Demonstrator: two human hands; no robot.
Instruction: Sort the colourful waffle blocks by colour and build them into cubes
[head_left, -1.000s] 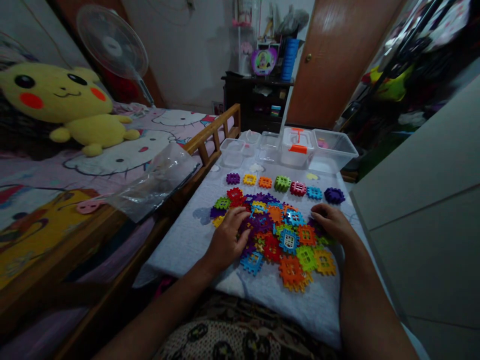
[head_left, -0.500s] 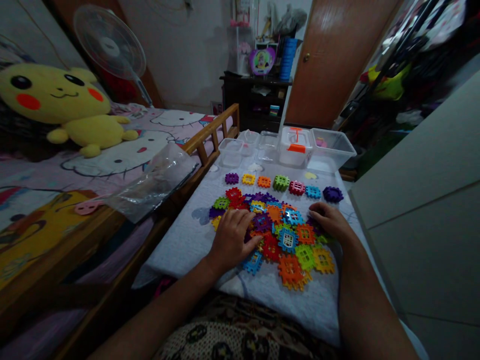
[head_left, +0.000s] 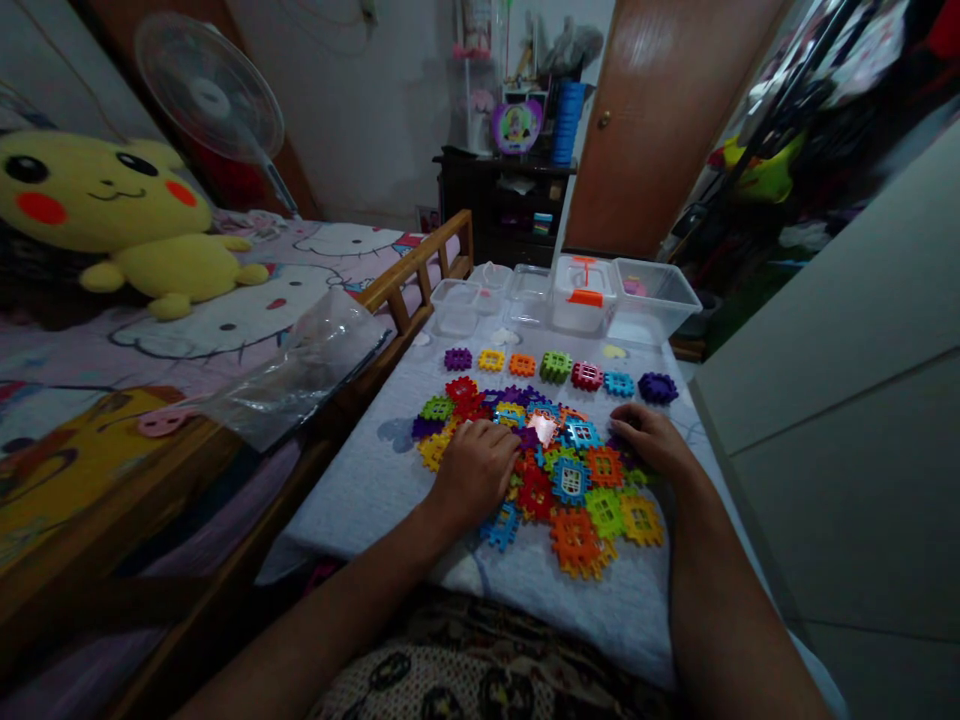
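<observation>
A loose pile of coloured interlocking plastic blocks [head_left: 574,480], square with toothed edges and window-like centres, lies on the cloth-covered table. My left hand [head_left: 476,465] is over the pile's left part, fingers bent together on a purple block [head_left: 528,438] that is partly hidden. At the right edge of the pile rests my right hand [head_left: 652,437], loosely curved, thumb and forefinger a little apart. A dark purple block [head_left: 619,446] shows just under its fingers. Behind the pile runs a row of sorted blocks, among them a green stack [head_left: 556,367] and a dark purple stack [head_left: 658,388].
Clear plastic containers, including a lidded box with an orange handle [head_left: 585,295] and an open bin [head_left: 654,295], stand at the table's far end. To the left are a wooden bed rail [head_left: 409,280], a plastic bag [head_left: 300,370] and a yellow plush toy [head_left: 112,215]. A white cabinet [head_left: 847,420] flanks the right.
My left hand has shifted slightly right and its fingers have closed over the purple block, which is now more covered. My right hand stays at the pile's edge. The view has moved slightly.
</observation>
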